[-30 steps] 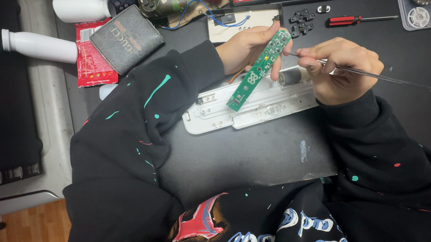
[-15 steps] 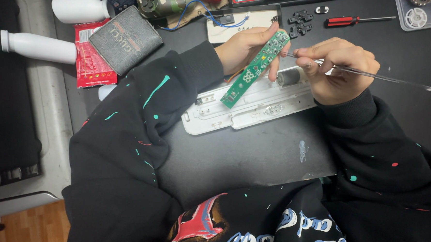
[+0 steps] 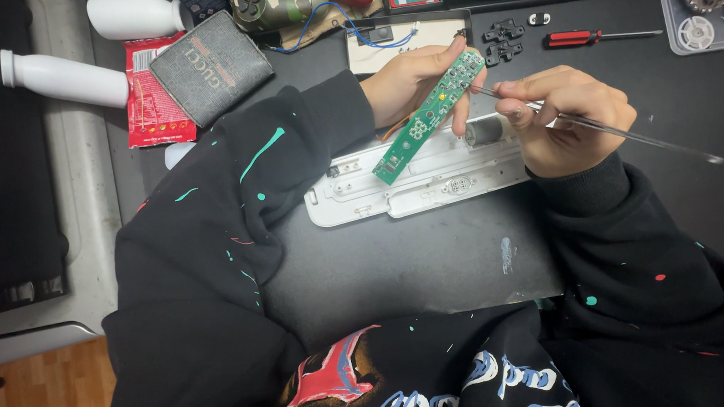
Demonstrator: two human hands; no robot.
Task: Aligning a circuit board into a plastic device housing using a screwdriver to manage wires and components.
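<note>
Left hand: the left hand (image 3: 409,81) pinches a long, narrow green circuit board (image 3: 430,116) near its upper end, fingers curled around its edge, holding it tilted above the desk.
Right hand: the right hand (image 3: 566,117) is closed on a thin metal pair of tweezers (image 3: 619,129), fingers pressed together on the shaft; the tip sits at the board's upper end.
Board's position: raised just over a white plastic elongated housing (image 3: 414,181), which lies flat on the black work mat (image 3: 429,257) and holds a small silver cylindrical motor (image 3: 489,129).
Background: a red-handled screwdriver (image 3: 587,36), small black plastic parts (image 3: 501,43), a grey patterned wallet (image 3: 210,68), a red foil packet (image 3: 148,107) and a white bottle (image 3: 63,78).
</note>
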